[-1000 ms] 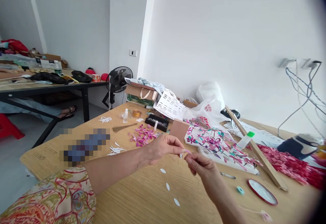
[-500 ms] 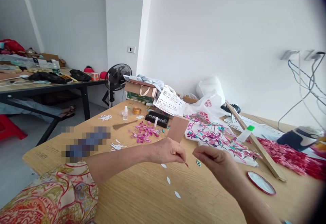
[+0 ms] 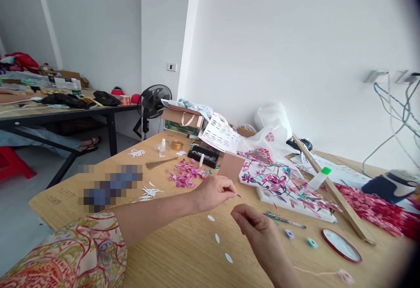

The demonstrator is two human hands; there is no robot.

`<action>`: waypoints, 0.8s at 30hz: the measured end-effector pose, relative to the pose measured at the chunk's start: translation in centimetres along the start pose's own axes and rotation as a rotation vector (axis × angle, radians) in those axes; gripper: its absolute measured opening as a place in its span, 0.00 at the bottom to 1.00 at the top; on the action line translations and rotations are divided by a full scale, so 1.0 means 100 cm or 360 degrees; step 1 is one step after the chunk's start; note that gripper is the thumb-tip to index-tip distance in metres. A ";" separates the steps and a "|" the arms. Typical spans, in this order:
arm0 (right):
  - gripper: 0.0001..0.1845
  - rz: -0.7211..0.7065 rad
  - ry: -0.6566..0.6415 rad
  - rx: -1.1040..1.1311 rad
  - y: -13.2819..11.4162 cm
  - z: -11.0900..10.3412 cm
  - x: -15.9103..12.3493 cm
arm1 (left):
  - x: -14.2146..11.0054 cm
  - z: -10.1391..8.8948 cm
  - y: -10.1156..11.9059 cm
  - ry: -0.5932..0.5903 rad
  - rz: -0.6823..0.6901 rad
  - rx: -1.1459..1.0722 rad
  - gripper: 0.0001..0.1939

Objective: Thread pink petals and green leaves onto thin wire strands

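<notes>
My left hand (image 3: pixel 215 194) is closed in a pinch above the table, with a small pink petal-like piece (image 3: pixel 239 195) sticking out at its fingertips. To the right and slightly nearer, my right hand (image 3: pixel 257 227) is also pinched. Whatever its fingertips hold is too fine to make out. A pale pink thread (image 3: pixel 315 272) runs from a small pink spool (image 3: pixel 346 275) toward my right forearm, which hides its other end. White leaf-shaped pieces (image 3: pixel 217 238) lie in a row below my hands. Behind my left hand stands a brownish-pink board (image 3: pixel 231 165).
Loose pink petals (image 3: pixel 185 173) lie beyond my left arm, near a black box (image 3: pixel 203 156). Pink flower sprays (image 3: pixel 282 181) rest on white wrapping. At right are a pen (image 3: pixel 285 220), lilac and teal spools (image 3: pixel 312 243), a red-rimmed round dish (image 3: pixel 341 245) and a long wooden strip (image 3: pixel 334 192).
My right hand has moved left and nearer to me, uncovering the pen and the spools. The left hand has shifted slightly, its pink piece now pointing right rather than down.
</notes>
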State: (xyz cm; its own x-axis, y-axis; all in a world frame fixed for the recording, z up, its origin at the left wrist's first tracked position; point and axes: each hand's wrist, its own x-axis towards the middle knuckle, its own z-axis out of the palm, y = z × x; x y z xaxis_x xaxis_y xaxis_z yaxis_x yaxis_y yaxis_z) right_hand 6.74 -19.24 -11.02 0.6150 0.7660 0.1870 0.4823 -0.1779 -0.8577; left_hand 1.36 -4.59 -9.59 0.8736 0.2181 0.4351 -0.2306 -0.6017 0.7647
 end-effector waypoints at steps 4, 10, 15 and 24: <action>0.13 -0.0320 0.0029 -0.0577 -0.016 -0.027 0.000 | -0.002 -0.005 0.004 -0.0314 0.0369 0.0454 0.07; 0.12 -0.0322 -0.0141 -0.0358 -0.011 -0.059 0.017 | -0.008 -0.013 0.021 -0.0732 -0.0031 -0.0636 0.03; 0.13 -0.0275 0.0015 0.0007 0.011 -0.030 0.019 | -0.005 -0.005 0.021 -0.0215 -0.0322 -0.0980 0.09; 0.14 -0.0355 0.0012 -0.0490 -0.008 -0.013 -0.005 | 0.001 -0.002 0.005 -0.0136 0.0381 0.0541 0.08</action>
State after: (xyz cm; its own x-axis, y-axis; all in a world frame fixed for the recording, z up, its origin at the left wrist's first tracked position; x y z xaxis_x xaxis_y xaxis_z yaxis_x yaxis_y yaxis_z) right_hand 6.85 -20.33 -9.80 0.4777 0.8026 0.3572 0.7690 -0.1855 -0.6117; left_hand 1.31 -4.71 -9.11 0.8481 -0.0146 0.5296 -0.2894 -0.8501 0.4400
